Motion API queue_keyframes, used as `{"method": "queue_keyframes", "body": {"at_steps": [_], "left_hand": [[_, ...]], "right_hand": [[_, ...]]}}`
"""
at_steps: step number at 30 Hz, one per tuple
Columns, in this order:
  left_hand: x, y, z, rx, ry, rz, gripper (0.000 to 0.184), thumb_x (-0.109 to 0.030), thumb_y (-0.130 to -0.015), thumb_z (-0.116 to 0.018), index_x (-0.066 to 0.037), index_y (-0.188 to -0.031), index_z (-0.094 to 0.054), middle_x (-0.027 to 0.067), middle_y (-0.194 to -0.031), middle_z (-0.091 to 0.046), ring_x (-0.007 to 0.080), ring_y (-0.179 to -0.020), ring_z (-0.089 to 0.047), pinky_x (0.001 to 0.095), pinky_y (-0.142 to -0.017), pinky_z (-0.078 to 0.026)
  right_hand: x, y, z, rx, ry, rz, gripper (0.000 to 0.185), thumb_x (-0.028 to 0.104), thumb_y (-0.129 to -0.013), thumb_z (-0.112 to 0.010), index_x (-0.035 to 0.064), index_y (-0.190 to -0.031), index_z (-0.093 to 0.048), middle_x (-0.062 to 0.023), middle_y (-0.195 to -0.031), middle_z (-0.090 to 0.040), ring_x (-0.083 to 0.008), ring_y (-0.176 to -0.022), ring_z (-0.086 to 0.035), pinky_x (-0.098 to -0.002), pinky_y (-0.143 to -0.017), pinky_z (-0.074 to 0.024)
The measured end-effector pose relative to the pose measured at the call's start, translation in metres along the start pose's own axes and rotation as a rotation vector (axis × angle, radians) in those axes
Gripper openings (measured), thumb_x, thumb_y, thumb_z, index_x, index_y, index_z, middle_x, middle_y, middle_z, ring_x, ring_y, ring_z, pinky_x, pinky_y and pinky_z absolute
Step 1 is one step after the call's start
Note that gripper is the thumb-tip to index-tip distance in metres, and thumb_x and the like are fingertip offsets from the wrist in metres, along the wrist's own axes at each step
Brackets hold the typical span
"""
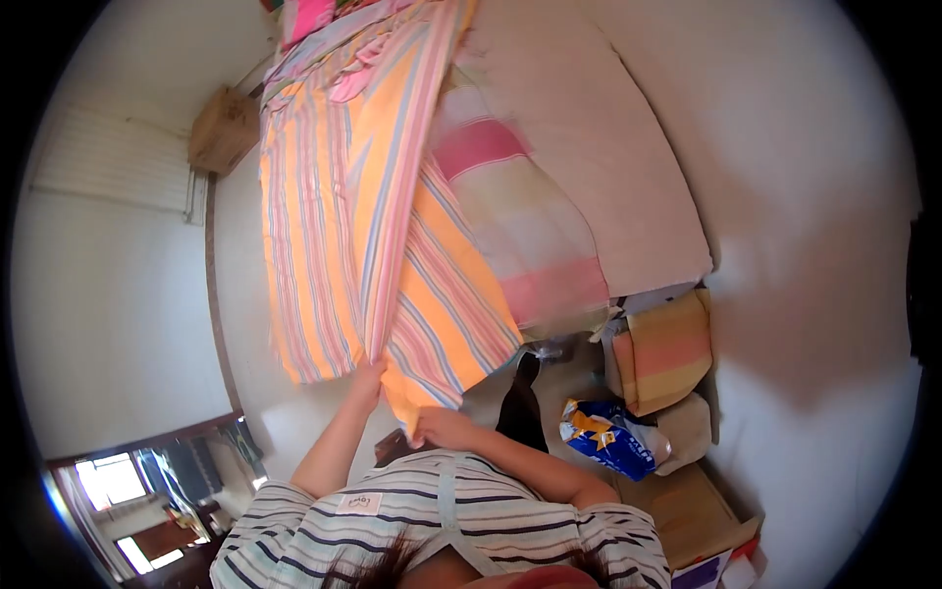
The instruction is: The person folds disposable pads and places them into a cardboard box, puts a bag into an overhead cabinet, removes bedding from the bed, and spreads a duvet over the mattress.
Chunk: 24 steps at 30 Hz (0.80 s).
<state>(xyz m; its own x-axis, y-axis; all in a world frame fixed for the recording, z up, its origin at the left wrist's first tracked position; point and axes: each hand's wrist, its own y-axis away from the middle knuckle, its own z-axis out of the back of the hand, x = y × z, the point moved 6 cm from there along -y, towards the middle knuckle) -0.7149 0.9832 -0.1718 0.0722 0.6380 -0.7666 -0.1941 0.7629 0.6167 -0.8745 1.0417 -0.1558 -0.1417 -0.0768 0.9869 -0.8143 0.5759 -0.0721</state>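
A large cloth (314, 226) with orange, pink and blue-grey stripes lies over the left part of the bed, its near end lifted off. My left hand (369, 381) is closed on the cloth's near edge. Close by on the right, my right hand (440, 429) grips a corner of the same cloth near my waist. Folds run diagonally from my hands up the bed. Beside the striped cloth lies a pale cover (520, 206) with pink bands, on a beige mattress surface (628, 177).
A cardboard box (224, 130) stands at the upper left. Right of me are a folded checked blanket (662, 348), a blue and white bag (610, 437) and an open cardboard box (677, 510). A wall borders the bed's right side. A doorway is at the lower left.
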Motion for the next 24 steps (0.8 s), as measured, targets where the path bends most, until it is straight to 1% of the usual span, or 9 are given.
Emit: {"method": "queue_keyframes", "body": {"at_steps": [1, 5, 9, 14, 16, 18, 20, 22, 24], "left_hand": [[0.012, 0.000, 0.015, -0.056, 0.131, -0.037, 0.042, -0.005, -0.080, -0.040, -0.004, -0.122, -0.034, 0.0079, -0.106, -0.048, 0.0152, -0.093, -0.049, 0.0278, -0.077, -0.041], [0.002, 0.022, 0.029, -0.037, 0.123, -0.051, 0.035, -0.007, -0.082, -0.041, 0.000, -0.116, -0.041, 0.0085, -0.103, -0.052, 0.0161, -0.090, -0.053, 0.0283, -0.076, -0.043], [-0.010, 0.044, 0.029, 0.047, 0.227, 0.048, 0.035, -0.010, -0.079, -0.051, -0.001, -0.112, -0.046, 0.0077, -0.100, -0.056, 0.0147, -0.085, -0.056, 0.0264, -0.071, -0.046], [-0.018, 0.076, 0.004, 0.433, 0.120, 0.165, 0.030, -0.013, -0.078, -0.053, -0.001, -0.105, -0.053, 0.0059, -0.094, -0.058, 0.0131, -0.080, -0.056, 0.0247, -0.070, -0.045], [-0.025, 0.092, 0.019, 0.525, 0.011, 0.120, 0.029, -0.012, -0.079, -0.049, 0.000, -0.105, -0.053, 0.0062, -0.094, -0.057, 0.0125, -0.086, -0.053, 0.0247, -0.073, -0.043], [-0.011, 0.103, 0.046, 0.603, -0.100, 0.077, 0.028, -0.011, -0.081, -0.045, 0.001, -0.105, -0.053, 0.0065, -0.094, -0.057, 0.0120, -0.091, -0.051, 0.0248, -0.076, -0.042], [0.030, 0.105, 0.065, 0.714, -0.212, 0.118, 0.030, -0.014, -0.080, -0.048, 0.000, -0.107, -0.052, 0.0061, -0.098, -0.056, 0.0124, -0.092, -0.050, 0.0247, -0.078, -0.041], [0.049, 0.118, 0.103, 0.684, -0.114, 0.109, 0.033, -0.017, -0.079, -0.049, 0.000, -0.107, -0.052, 0.0063, -0.102, -0.055, 0.0121, -0.094, -0.051, 0.0247, -0.080, -0.040], [0.064, 0.124, 0.141, 0.555, 0.262, 0.172, 0.036, -0.019, -0.081, -0.048, -0.001, -0.112, -0.048, 0.0064, -0.107, -0.053, 0.0141, -0.098, -0.050, 0.0264, -0.084, -0.040]], "right_hand": [[-0.009, 0.010, 0.013, -0.119, 0.048, 0.114, 0.014, 0.010, -0.073, -0.047, 0.0029, -0.077, -0.059, -0.0134, -0.080, -0.058, -0.0278, -0.077, -0.055, -0.0352, -0.070, -0.0427], [-0.065, 0.068, 0.091, -0.492, 0.282, -0.407, 0.018, 0.016, -0.080, -0.048, 0.0026, -0.089, -0.057, -0.0131, -0.087, -0.054, -0.0243, -0.085, -0.053, -0.0322, -0.076, -0.0418], [-0.133, 0.115, 0.144, -0.830, -0.250, -0.683, 0.045, 0.038, -0.082, -0.048, 0.0087, -0.115, -0.043, -0.0047, -0.105, -0.051, -0.0192, -0.095, -0.050, -0.0335, -0.076, -0.0422], [-0.103, 0.041, 0.142, -0.785, -0.527, -0.653, 0.059, 0.048, -0.082, -0.041, 0.0154, -0.129, -0.024, -0.0075, -0.127, -0.032, -0.0218, -0.111, -0.039, -0.0385, -0.080, -0.0406], [-0.066, -0.024, 0.144, -0.753, -0.767, -0.363, 0.056, 0.044, -0.085, -0.038, 0.0162, -0.130, -0.022, -0.0087, -0.130, -0.027, -0.0228, -0.112, -0.038, -0.0407, -0.081, -0.0406], [-0.032, -0.095, 0.140, -0.643, -0.939, -0.252, 0.067, 0.051, -0.080, -0.044, 0.0101, -0.128, -0.025, -0.0120, -0.116, -0.042, -0.0239, -0.103, -0.044, -0.0369, -0.081, -0.0416], [0.009, -0.165, 0.143, -0.640, -0.667, -0.059, 0.051, 0.036, -0.082, -0.048, 0.0082, -0.122, -0.033, -0.0125, -0.103, -0.049, -0.0230, -0.088, -0.052, -0.0312, -0.072, -0.0452], [0.022, -0.221, 0.111, -0.804, -0.293, -0.179, 0.035, 0.019, -0.079, -0.048, 0.0062, -0.111, -0.042, -0.0099, -0.091, -0.053, -0.0208, -0.075, -0.054, -0.0290, -0.063, -0.0453], [0.064, -0.269, 0.060, -0.630, 0.129, -0.299, 0.029, 0.016, -0.075, -0.049, 0.0015, -0.101, -0.047, -0.0114, -0.084, -0.054, -0.0202, -0.073, -0.053, -0.0311, -0.064, -0.0429]]}}
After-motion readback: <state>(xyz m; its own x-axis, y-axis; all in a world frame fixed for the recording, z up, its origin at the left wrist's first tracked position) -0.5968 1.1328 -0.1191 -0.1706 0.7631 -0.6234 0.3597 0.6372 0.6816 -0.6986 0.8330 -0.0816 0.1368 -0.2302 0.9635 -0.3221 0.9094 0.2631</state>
